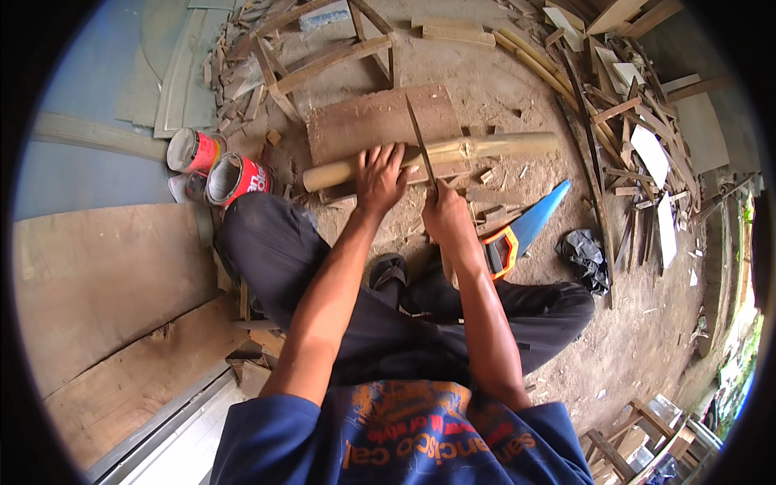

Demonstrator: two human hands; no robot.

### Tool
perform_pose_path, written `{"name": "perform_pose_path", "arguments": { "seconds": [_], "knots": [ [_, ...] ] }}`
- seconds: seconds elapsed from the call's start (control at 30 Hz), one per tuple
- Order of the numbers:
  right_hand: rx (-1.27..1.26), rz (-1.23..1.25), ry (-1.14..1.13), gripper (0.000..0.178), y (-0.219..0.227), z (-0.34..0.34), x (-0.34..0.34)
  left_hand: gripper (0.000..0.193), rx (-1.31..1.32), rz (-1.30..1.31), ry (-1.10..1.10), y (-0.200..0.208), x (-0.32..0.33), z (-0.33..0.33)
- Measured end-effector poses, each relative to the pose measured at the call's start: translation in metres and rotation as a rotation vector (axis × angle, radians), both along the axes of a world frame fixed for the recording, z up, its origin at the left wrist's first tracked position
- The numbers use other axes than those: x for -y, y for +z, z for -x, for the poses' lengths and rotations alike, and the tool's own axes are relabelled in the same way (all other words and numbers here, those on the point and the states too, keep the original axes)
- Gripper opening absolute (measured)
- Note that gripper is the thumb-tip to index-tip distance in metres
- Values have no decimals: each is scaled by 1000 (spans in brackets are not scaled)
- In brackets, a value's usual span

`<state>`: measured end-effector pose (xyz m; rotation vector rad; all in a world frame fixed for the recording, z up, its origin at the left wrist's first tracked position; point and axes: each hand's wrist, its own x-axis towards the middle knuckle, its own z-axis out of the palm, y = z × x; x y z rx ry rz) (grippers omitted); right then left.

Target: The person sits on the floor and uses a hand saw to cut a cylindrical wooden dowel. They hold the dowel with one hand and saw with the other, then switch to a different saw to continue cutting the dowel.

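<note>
A length of bamboo pole (509, 145) lies crosswise in front of me, over a brown wooden board (380, 113). My left hand (380, 179) is closed over its left half, fingers draped across the top, holding it down. In my right hand (447, 214) is a machete (422, 145), its handle inside my fist. The long dark blade points away from me and crosses the bamboo just right of my left hand; whether it touches or hovers I cannot tell. A handsaw (540, 217) with a blue blade and orange-black handle lies right of my right hand.
Two red paint cans (240, 179) stand at left beside my knee. A wooden frame (331, 65) sits beyond the board. Scrap wood (638, 145) is heaped at right, near a crumpled black plastic bag (584, 259). Plywood (113, 275) lies at left.
</note>
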<state>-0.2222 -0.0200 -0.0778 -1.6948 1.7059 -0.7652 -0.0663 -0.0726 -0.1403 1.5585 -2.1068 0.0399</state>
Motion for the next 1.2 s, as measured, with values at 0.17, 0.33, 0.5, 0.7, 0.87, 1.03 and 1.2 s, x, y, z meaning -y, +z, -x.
{"name": "perform_pose_path", "arguments": {
  "seconds": [0.17,0.33,0.5,0.7,0.87,1.03,1.2],
  "knots": [
    [13,-136,-21,30,18,8,-71,53,-23,-68,7,6,4,-5],
    [33,-177,-12,30,20,11,-75,52,-24,31,25,-3,-2,-7],
    [1,-93,24,30,12,6,16,53,-47,-44,-26,5,9,-1],
    [401,-128,-431,30,35,72,-32,51,-47,-33,59,5,7,-1],
    [-101,-58,-788,36,-77,209,-70,52,0,33,120,0,2,1],
    [-317,-242,-1034,49,-177,277,-108,54,-12,28,119,1,1,9],
    [-365,-265,-927,38,-224,270,-124,56,2,18,115,5,4,15]
  ]
}}
